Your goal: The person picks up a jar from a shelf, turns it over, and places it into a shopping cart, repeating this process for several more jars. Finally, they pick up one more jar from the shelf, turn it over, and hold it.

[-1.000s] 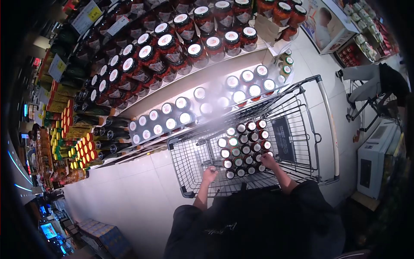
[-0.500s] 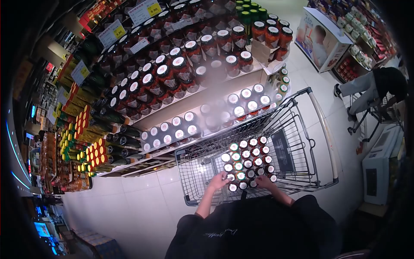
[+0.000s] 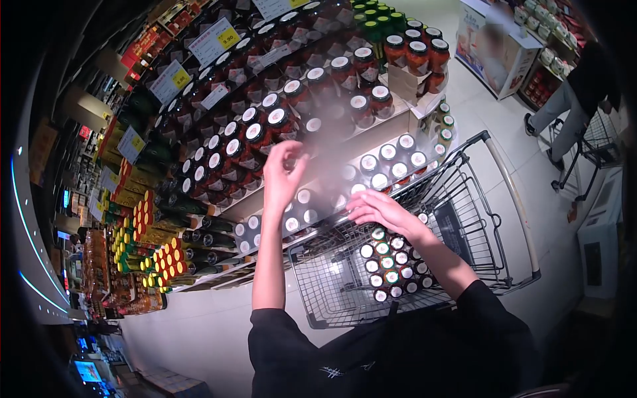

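Note:
My left hand (image 3: 284, 176) is raised in front of the shelf of dark-lidded jars with white tops, its fingers curved and apart, holding nothing. Nearest to it is a red-filled jar (image 3: 279, 121) at the front of the upper row. My right hand (image 3: 383, 211) reaches over the cart's far side with its fingers stretched out and nothing in them. Below it, a block of several jars (image 3: 388, 263) stands upright in the wire shopping cart (image 3: 325, 282); my right forearm hides part of that block. A blurred smear covers the middle of the view.
More jars (image 3: 388, 156) stand on the lower shelf beside the cart. Bottles with yellow and red caps (image 3: 169, 259) fill the left part of the display. Price signs (image 3: 213, 41) hang above. At right, a person (image 3: 574, 99) stands with another cart (image 3: 600, 136) near a promotional stand (image 3: 497, 46).
Both my hands have left the jars in the cart and moved up and forward toward the shelf. The view has shifted slightly, and the person at right stands more upright.

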